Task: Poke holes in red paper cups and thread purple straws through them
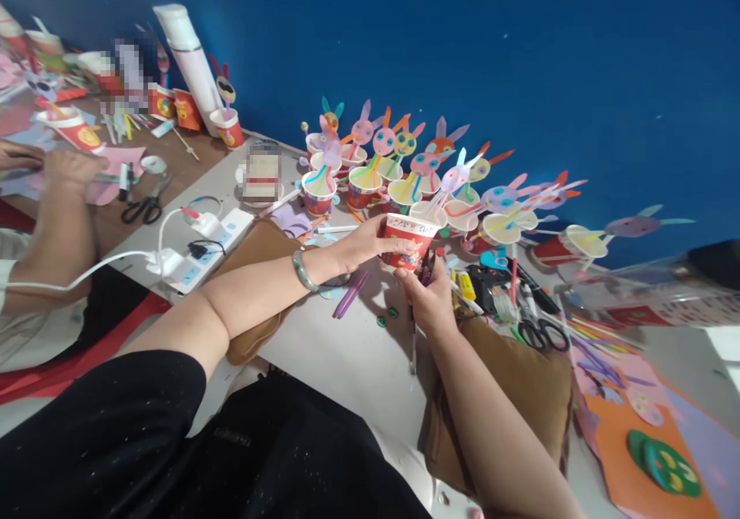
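Note:
A red paper cup (403, 245) with a white patterned rim is held up over the table, slightly tilted. My left hand (367, 247), with a bangle on the wrist, has its fingers wrapped round the cup's left side. My right hand (431, 295) grips the lower right of the same cup, its thumb at the base. Beside the right fingers shows a dark slim object (428, 266) whose kind I cannot make out. Below the hands, purple sticks (351, 295) and small green pieces (382, 321) lie on the table (347, 357).
Several cups with paper rabbit faces (385, 143) stand along the blue wall. To the left are a power strip (216, 249), a brown cushion (248, 326) and a co-worker's hands (72, 172). Scissors (543, 334), another cushion (520, 384) and orange paper (630, 449) lie right.

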`<action>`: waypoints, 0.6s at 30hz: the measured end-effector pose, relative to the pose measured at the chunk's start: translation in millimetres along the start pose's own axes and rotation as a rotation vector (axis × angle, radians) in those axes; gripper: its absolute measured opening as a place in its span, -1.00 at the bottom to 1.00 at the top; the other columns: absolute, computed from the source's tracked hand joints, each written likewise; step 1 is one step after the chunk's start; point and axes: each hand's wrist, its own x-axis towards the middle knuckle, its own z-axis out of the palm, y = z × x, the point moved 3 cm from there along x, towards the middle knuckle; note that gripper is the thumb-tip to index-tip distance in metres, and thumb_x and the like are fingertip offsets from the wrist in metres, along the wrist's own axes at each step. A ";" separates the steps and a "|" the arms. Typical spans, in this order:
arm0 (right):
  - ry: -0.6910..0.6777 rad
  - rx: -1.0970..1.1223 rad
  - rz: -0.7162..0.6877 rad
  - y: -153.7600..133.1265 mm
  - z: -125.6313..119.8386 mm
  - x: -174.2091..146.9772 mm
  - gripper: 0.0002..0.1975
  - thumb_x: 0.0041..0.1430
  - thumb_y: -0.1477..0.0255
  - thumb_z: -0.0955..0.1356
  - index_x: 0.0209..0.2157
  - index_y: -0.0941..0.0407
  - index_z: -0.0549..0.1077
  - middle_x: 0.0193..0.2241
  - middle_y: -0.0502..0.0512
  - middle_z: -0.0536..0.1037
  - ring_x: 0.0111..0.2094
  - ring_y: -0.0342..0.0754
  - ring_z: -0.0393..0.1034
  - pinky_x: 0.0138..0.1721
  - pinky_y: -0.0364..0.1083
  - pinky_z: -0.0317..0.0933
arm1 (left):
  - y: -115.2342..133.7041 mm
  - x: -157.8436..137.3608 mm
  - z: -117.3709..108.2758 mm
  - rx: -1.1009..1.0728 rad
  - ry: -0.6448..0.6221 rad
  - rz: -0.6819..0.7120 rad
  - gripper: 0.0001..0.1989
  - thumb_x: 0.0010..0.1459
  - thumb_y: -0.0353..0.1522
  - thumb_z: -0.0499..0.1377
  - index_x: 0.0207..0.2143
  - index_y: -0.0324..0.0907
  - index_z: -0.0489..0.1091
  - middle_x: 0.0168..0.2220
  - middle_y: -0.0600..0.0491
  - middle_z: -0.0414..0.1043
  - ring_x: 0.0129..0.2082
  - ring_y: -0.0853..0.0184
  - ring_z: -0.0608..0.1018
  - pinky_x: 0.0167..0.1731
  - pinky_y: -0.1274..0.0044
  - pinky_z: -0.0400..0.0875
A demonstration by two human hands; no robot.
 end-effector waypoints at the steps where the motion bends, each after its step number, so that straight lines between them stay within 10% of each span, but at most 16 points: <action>1: 0.002 0.005 0.006 -0.2 0.0 -0.4 -0.49 0.00 0.02 0.55 -0.17 0.00 0.36 -0.45 -0.01 0.47 -0.47 -0.07 0.36 -0.56 -0.12 0.19 | 0.6 0.2 0.0 0.000 -0.006 0.001 -0.45 -0.16 -0.23 0.53 -0.14 -0.25 0.48 -0.18 -0.09 0.60 -0.18 0.24 0.60 -0.07 0.36 0.47; 14: -0.013 0.017 -0.040 -10.7 2.2 -0.7 -0.44 -0.06 -0.04 0.58 -0.20 0.02 0.41 -0.25 0.14 0.62 -0.23 0.05 0.55 -0.37 -0.06 0.41 | 1.2 1.9 -5.8 -0.013 0.006 -0.015 -0.53 -0.19 -0.33 0.44 -0.17 -0.22 0.45 -0.19 -0.05 0.61 -0.17 0.24 0.61 -0.09 0.39 0.45; 18: 0.077 -0.112 -0.140 -16.2 -16.1 7.1 -0.44 -0.10 0.00 0.61 -0.22 0.05 0.46 -0.41 0.05 0.59 -0.42 -0.05 0.49 -0.43 -0.09 0.35 | -1.5 4.2 -8.2 -0.003 0.002 -0.039 -0.55 -0.19 -0.35 0.41 -0.17 -0.22 0.44 -0.23 0.00 0.60 -0.21 0.28 0.59 -0.11 0.42 0.46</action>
